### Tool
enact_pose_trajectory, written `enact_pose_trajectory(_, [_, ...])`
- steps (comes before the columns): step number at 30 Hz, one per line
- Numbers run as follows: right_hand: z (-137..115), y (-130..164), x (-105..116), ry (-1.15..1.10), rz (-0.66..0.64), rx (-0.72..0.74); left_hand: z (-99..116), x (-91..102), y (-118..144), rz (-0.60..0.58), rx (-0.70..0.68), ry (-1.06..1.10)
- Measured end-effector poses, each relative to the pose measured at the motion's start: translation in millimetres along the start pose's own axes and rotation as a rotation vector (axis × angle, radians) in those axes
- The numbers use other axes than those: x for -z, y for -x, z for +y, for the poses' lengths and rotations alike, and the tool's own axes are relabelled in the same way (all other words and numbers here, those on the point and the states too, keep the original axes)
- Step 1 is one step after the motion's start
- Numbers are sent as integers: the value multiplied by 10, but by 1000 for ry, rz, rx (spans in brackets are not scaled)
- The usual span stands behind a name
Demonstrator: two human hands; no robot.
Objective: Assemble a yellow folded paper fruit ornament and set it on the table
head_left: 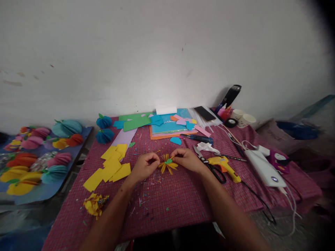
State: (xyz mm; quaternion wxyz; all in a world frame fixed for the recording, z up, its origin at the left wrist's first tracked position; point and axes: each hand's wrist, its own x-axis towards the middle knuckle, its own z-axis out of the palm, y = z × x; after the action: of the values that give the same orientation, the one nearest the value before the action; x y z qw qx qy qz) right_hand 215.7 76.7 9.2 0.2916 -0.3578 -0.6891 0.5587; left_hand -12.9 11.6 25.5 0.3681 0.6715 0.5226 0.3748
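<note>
A small yellow paper pumpkin (pixel 164 168), its folds spread out like petals round a green leaf piece (pixel 169 161), is between my hands over the middle of the table. My left hand (pixel 146 166) is closed, thumb and fingertips pinching the pumpkin's left edge. At its upper right, near the green piece, the closed fingers of my right hand (pixel 186 160) grip the folds. Yellow paper rectangles (pixel 112 167) lie to the left of my left hand. Black-handled scissors (pixel 216 172) and a yellow glue gun (pixel 225 166) rest to the right of my right hand.
Coloured paper sheets (pixel 137 122), a blue cutter (pixel 197 138) and a phone (pixel 205 113) lie towards the wall. A white power bank (pixel 265 169) with cables is at the right. Crumpled yellow paper (pixel 95 205) sits front left. Finished paper pumpkins (pixel 66 128) fill a blue side table.
</note>
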Motion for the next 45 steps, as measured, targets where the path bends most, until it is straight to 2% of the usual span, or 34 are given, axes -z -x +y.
enact_pose_trajectory(3, [5, 1, -24, 51, 109, 72, -29, -13, -2, 19, 23, 52])
enact_pose_trajectory(11, [-19, -23, -110, 127, 285, 181, -138, -81, -53, 244, 76, 188])
enact_pose_trajectory(17, [96, -52, -211, 142, 403, 109, -175, -159, -41, 338, 35, 131])
enact_pose_trajectory(19, [137, -50, -249, 149, 396, 87, -176, -181, -33, 353, 15, 88])
enact_pose_trajectory(24, [137, -31, -316, 174, 324, 76, -181, -213, -30, 272, 28, 105])
enact_pose_trajectory(31, [19, 28, -309, 327, 167, 196, -192, -182, -29, 238, -53, -1])
enact_pose_trajectory(35, [-83, 89, -223, 317, 8, 247, -185, -148, -39, 247, -117, -32])
enact_pose_trajectory(36, [-98, 95, -199, 296, 30, 236, -183, -139, -42, 244, -121, -31])
enact_pose_trajectory(40, [-92, 61, -140, 314, 303, 234, -165, -112, -55, 217, -128, -11])
enact_pose_trajectory(41, [-78, 46, -137, 327, 332, 240, -159, -107, -57, 208, -133, -8])
enact_pose_trajectory(45, [-13, 2, -155, 298, 278, 216, -148, -98, -60, 203, -137, -11])
